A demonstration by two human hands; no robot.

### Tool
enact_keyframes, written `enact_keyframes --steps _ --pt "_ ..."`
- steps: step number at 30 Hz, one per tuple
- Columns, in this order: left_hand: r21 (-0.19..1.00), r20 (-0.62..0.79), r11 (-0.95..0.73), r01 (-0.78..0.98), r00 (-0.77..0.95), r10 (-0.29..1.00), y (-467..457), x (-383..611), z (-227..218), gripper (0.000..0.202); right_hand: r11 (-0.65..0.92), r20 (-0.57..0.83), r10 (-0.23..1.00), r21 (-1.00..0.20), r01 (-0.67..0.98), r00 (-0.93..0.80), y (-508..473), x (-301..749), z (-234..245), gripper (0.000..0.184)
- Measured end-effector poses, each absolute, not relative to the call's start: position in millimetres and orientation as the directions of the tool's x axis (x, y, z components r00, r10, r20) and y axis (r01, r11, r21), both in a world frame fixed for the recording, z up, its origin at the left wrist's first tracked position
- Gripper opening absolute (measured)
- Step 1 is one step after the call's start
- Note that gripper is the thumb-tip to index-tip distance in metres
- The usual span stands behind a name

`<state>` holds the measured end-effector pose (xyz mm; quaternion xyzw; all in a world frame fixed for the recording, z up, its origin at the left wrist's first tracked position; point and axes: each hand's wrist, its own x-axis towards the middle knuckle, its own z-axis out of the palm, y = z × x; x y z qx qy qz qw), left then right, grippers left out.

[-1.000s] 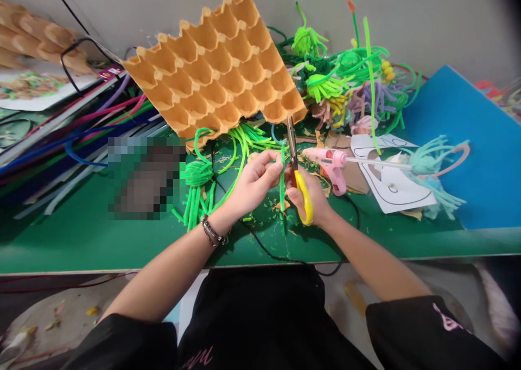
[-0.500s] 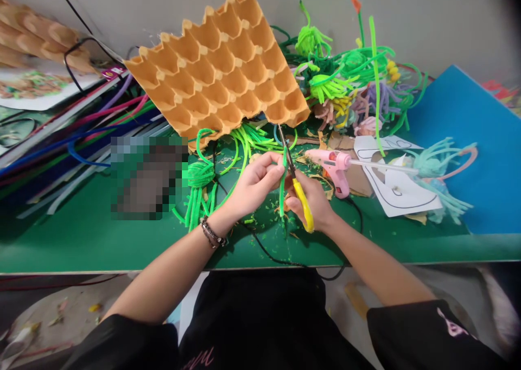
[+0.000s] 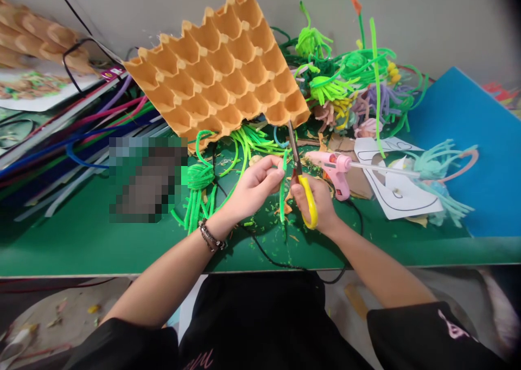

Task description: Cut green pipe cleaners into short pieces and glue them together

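Scissors [image 3: 306, 188] shifted right, seemingly fuzzy strip [image 3: 282, 197]

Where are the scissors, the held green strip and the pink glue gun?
Scissors [image 3: 308, 194], head view: on the yellow handle.
Green strip [image 3: 282, 199], head view: on its hanging lower part.
Pink glue gun [image 3: 340, 170], head view: where grip meets barrel.

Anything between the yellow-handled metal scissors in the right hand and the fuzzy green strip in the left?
Nothing visible stands between the blades of the yellow-handled metal scissors and the upper end of the fuzzy green strip. Lower down, part of the right hand shows between handles and strip; the left hand pinches it.
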<state>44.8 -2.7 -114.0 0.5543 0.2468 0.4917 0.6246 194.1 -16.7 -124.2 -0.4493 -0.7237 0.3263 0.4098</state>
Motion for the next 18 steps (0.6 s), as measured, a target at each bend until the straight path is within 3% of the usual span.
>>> enact_keyframes --steps 9,18 --pt "0.962 0.127 0.053 -0.268 0.61 0.782 -4.2 45.0 -116.6 0.025 0.403 0.408 0.913 -0.89 0.212 -0.019 -17.6 192.3 -123.0 0.025" --pt "0.984 0.097 0.029 -0.175 0.663 0.742 -4.1 43.7 -117.7 0.025 0.319 0.293 0.946 -0.919 0.232 -0.14 -17.7 197.0 -119.0 0.025"
